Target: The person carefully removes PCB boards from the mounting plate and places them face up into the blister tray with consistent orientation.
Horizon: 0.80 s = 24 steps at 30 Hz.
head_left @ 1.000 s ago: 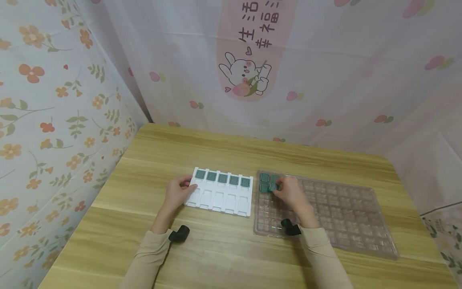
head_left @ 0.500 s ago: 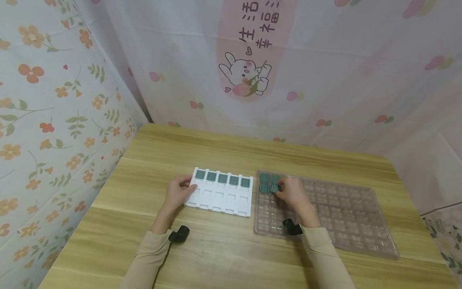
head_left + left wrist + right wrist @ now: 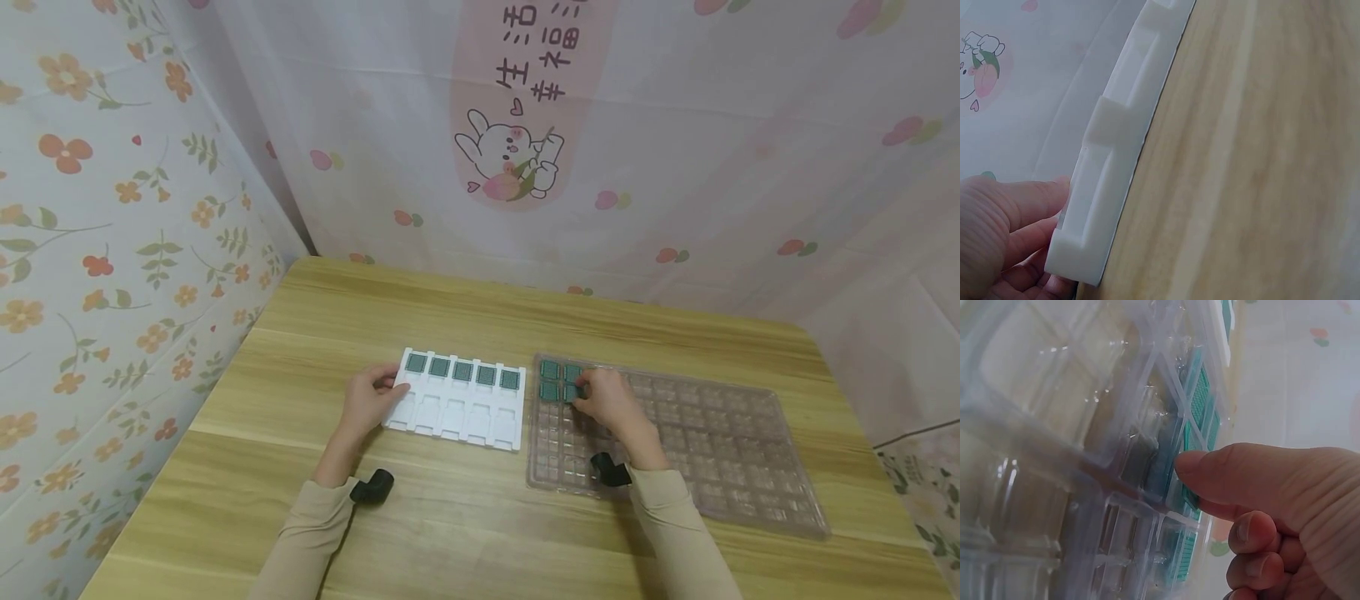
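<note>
Below centre in the head view, the left hand (image 3: 369, 400) grips the white tray (image 3: 453, 414) by its left end; well apart, the right hand (image 3: 609, 404) pinches a green chip (image 3: 570, 392) at the clear blister tray's (image 3: 720, 450) upper-left corner; full seating cannot be told; a fingertip slip could tilt it across a pocket wall, or jostle the neighbouring chips (image 3: 550, 369).

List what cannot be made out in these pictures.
Head: part of the green chip at the right hand, covered by its fingers.
Left wrist: some fingertips of the left hand, behind the white tray.
Left wrist: tabletop grain, blurred.
Right wrist: part of the clear plastic tray, beyond the left edge.
</note>
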Each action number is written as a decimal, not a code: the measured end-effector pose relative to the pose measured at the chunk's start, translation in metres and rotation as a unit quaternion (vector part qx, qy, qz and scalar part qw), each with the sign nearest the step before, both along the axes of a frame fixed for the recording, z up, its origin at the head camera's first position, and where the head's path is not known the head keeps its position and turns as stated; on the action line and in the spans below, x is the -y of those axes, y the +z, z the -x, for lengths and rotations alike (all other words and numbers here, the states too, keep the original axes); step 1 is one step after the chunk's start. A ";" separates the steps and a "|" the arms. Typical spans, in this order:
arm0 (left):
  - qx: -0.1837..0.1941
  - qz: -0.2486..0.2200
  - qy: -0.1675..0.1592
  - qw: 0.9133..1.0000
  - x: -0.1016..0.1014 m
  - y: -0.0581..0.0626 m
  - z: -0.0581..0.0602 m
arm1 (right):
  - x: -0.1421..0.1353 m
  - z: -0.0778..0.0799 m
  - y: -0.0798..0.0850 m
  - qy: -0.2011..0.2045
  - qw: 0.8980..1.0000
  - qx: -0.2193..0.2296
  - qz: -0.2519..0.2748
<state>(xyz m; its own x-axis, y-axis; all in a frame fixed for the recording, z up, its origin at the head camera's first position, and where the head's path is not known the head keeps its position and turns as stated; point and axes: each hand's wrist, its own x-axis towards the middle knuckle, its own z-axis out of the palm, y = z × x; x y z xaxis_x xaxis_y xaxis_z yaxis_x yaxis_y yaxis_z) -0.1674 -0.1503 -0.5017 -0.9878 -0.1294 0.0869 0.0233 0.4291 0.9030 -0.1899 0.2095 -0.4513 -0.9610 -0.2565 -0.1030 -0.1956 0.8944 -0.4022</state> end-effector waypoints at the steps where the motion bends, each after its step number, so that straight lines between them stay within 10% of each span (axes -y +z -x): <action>1: 0.001 0.000 0.000 1.000 0.000 0.000 0.000 | 0.000 0.000 0.000 0.000 1.000 0.001 -0.001; 24: 0.004 0.010 0.003 1.000 0.000 -0.002 0.001 | 0.001 0.000 0.001 0.011 1.000 -0.019 0.001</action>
<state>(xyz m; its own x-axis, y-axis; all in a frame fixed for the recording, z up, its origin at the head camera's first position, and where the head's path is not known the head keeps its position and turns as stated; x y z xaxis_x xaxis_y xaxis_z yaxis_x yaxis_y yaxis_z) -0.1687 -0.1503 -0.5036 -0.9877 -0.1336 0.0808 0.0128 0.4464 0.8947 -0.1902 0.2082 -0.4507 -0.9582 -0.2786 -0.0653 -0.2316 0.8889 -0.3952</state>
